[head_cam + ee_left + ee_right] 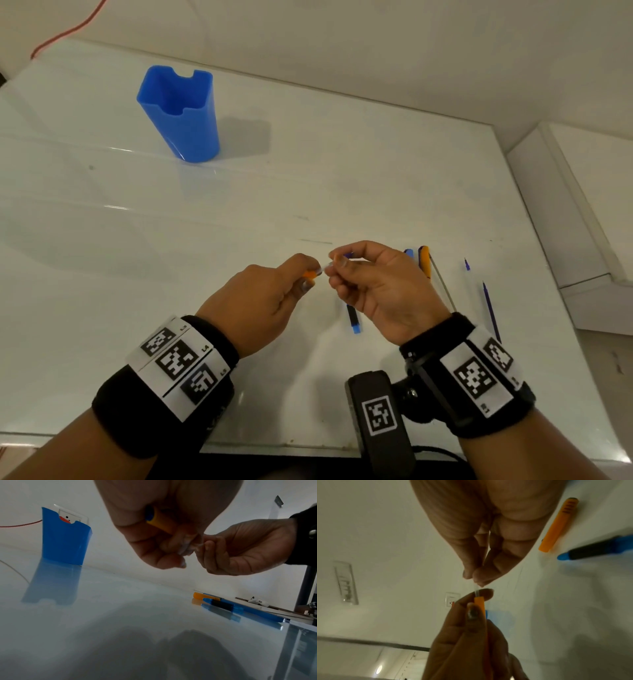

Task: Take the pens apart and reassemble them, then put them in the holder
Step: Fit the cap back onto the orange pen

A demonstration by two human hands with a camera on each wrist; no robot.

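My left hand [301, 272] grips an orange pen barrel [310, 274], seen with a blue end [160, 522] in the left wrist view and from the right wrist view as an orange barrel [479, 605]. My right hand [337, 267] pinches a thin clear refill [476, 591] that sticks out of the barrel's mouth. Both hands hover above the white table [239, 212]. The blue holder [181, 113] stands upright at the far left and looks empty.
To the right of my hands lie an orange cap [424, 260], a blue and black pen [352, 318], a blue barrel [254, 612], and two loose refills [491, 308]. The table's right edge meets a white ledge [565, 222]. A red cable [68, 31] runs at the far left.
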